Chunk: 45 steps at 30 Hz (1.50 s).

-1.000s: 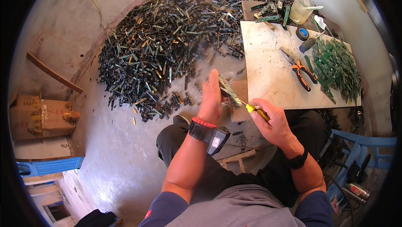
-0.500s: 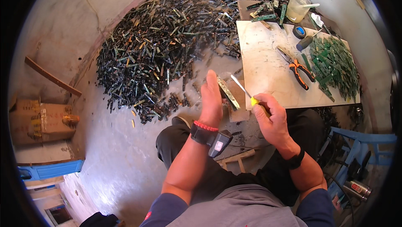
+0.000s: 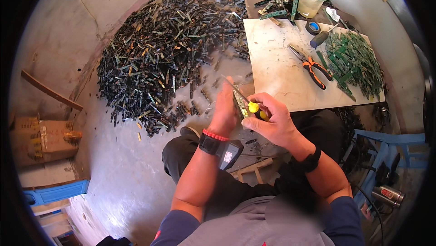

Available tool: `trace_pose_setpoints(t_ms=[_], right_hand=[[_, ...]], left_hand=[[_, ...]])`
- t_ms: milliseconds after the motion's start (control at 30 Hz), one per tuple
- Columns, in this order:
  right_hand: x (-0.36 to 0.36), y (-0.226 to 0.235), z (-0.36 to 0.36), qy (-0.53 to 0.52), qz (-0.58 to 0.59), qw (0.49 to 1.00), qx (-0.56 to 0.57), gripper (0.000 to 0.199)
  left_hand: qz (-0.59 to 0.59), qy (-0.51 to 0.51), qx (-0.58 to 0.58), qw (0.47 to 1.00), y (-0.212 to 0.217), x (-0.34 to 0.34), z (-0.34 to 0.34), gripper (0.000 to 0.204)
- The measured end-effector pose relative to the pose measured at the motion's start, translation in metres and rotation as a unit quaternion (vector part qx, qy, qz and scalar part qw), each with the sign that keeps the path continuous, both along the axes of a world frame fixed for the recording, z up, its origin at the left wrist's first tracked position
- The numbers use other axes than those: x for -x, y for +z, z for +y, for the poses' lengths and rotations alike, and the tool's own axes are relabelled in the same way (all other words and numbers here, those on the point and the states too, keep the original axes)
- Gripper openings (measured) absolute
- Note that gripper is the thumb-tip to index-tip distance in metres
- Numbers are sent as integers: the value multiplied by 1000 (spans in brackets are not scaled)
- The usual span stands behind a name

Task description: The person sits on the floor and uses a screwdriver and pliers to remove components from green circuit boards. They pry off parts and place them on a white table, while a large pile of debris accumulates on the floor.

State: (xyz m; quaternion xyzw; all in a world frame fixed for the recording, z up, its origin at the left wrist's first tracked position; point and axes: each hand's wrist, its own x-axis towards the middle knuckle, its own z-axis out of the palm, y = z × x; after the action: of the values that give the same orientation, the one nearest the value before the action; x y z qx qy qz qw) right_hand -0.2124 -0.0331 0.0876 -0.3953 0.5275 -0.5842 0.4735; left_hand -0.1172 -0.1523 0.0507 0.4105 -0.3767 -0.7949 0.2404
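Note:
My left hand (image 3: 225, 109) holds a long narrow remote control (image 3: 239, 102) upright in front of me, above my knees. My right hand (image 3: 271, 121) grips a screwdriver with a yellow handle (image 3: 253, 108), and its metal shaft lies along the edge of the remote. Both hands are close together and touching the remote. A black band with a small device (image 3: 229, 153) sits on my left wrist, and a dark watch (image 3: 310, 159) on my right.
A huge heap of dark remote controls (image 3: 168, 50) covers the floor ahead. A pale board (image 3: 281, 69) to the right carries orange-handled pliers (image 3: 313, 66), a pile of green circuit boards (image 3: 352, 59), a plastic cup (image 3: 310, 1) and tape. A cardboard box (image 3: 41, 139) stands left, a blue stool (image 3: 386, 144) right.
My right hand has swung the screwdriver in from the right onto the remote. Both hands have drawn together; the tip now points up and left along the remote's edge.

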Motion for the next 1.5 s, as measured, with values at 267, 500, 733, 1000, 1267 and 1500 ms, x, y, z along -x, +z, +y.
trace_pose_setpoints(t_ms=[267,500,733,1000,1267,1500], right_hand=[[-1,-3,-1,-8,6,1000,-4,33],[-13,-9,0,-42,16,999,5,31],[-26,-19,-2,-126,250,957,76,31],[-13,-7,-8,-185,26,982,6,23],[17,-10,-21,-116,-141,981,-66,24],[27,-13,-19,-78,-127,984,-95,31]], left_hand=[[31,28,-62,997,-11,2,-3,48],[172,2,-165,971,-15,4,-4,54],[173,-14,-158,972,-17,3,-7,57],[202,-97,-187,957,-4,-6,1,52],[180,-159,-259,936,1,1,10,45],[163,-175,-226,944,6,1,17,40]])
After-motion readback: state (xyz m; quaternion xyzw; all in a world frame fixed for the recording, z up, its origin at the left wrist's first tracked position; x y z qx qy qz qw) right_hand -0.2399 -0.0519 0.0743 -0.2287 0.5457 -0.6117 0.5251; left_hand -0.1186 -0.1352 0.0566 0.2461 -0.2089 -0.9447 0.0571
